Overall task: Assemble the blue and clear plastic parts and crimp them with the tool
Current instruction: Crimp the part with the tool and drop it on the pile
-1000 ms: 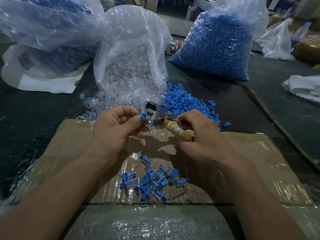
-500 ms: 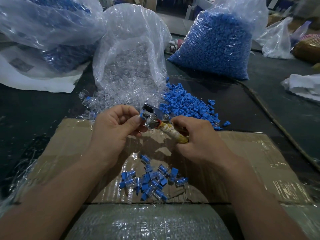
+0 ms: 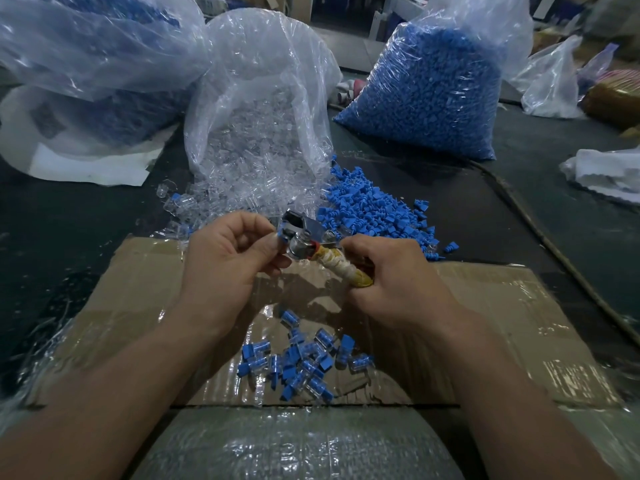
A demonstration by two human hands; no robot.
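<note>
Left hand pinches blue plastic part at metal tape-handled crimping tool (seating it, I judge); right hand clasps handle.

Counter: dark, matte surface.

Items directly on it:
- Ctr/lower frame: flat cardboard sheet, covered w/ glossy clear film.
- Upper ctr: clear bag of clear parts, mouth open toward the cardboard; loose clear parts spilled at its lower left.
- Just right of that: loose blue parts in a pile.
- Upper right: sealed bag of blue parts.
- Upper left: large plastic bag on a white sheet.
- Right side: cord running diagonally; crumpled white wrap at the edge.
</note>
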